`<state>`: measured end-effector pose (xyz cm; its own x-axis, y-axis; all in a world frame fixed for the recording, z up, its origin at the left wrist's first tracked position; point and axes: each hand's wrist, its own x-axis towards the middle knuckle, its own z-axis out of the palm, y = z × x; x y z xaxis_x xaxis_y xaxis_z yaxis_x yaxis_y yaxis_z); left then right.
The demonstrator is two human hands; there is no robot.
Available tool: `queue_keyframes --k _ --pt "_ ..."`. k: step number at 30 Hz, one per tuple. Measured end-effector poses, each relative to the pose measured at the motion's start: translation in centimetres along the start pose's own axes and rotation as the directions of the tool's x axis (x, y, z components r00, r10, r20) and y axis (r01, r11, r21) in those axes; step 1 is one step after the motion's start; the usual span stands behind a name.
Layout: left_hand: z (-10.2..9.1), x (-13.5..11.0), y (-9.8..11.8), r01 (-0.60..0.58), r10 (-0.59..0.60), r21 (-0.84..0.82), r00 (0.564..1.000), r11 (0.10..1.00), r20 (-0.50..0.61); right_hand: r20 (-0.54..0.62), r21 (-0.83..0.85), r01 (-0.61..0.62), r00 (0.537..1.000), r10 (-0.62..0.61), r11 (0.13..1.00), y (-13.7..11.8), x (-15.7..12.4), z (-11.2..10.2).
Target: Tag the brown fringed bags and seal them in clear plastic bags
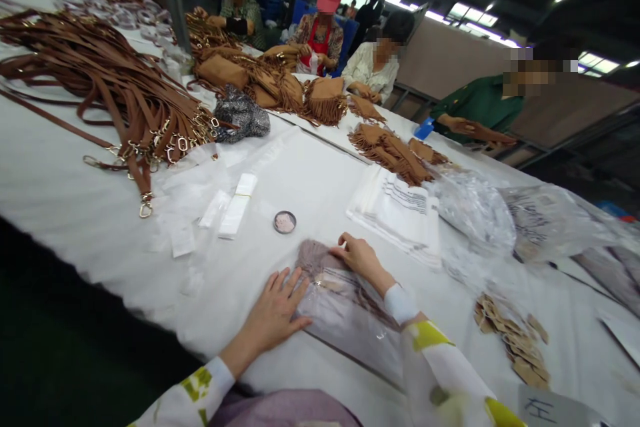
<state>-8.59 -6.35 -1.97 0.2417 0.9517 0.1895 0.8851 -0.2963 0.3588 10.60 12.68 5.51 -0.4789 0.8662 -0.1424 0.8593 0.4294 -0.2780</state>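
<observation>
A clear plastic bag (345, 327) lies flat on the white-covered table in front of me, with a mauve fringed item (313, 255) inside it. My left hand (277, 310) rests on the bag's left edge, its fingers spread and flat. At the upper right edge of the bag, my right hand (361, 259) is bent with thumb and fingers closed on the plastic; the fingertips are partly hidden. Just beyond the bag is a small round dish (285, 222) with pinkish contents.
Brown straps with gold clasps (145, 107) are heaped at left, near white paper strips (237, 207). Printed white bags (395, 207) are stacked to the right, before brown fringed pouches (390, 150). Tan tags (515, 340) lie at lower right. Several people work across the table.
</observation>
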Motion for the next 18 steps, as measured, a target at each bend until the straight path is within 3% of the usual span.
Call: queue_keyframes --k 3,6,9,11,12,14,18 --pt "0.2 0.0 0.0 -0.011 0.011 0.003 1.000 1.000 -0.012 -0.186 0.095 -0.114 0.974 0.130 0.989 3.0 -4.1 -1.3" --pt "0.6 -0.1 -0.3 -0.009 0.008 -0.027 0.999 1.000 -0.052 -0.322 0.181 -0.208 0.911 0.258 0.961 5.8 -10.5 -1.3" --pt "1.4 -0.2 -0.5 0.042 -0.057 -0.124 0.991 0.991 -0.118 -0.409 0.305 -0.350 0.792 0.454 0.886 8.5 -17.0 0.5" --pt "1.9 0.0 -0.4 0.113 -0.149 -0.200 0.973 0.973 -0.177 -0.395 0.395 -0.455 0.700 0.594 0.798 9.8 -20.2 2.5" --pt "2.0 0.2 -0.2 0.151 -0.199 -0.230 0.958 0.961 -0.204 -0.372 0.433 -0.495 0.663 0.649 0.753 10.2 -21.3 3.4" --pt "2.0 1.0 0.4 0.212 -0.275 -0.265 0.933 0.941 -0.231 -0.329 0.481 -0.528 0.632 0.702 0.700 10.5 -22.4 5.2" --pt "1.1 3.4 1.7 0.283 -0.341 -0.309 0.927 0.908 -0.152 -0.321 0.520 -0.500 0.637 0.701 0.693 9.6 -21.2 6.4"
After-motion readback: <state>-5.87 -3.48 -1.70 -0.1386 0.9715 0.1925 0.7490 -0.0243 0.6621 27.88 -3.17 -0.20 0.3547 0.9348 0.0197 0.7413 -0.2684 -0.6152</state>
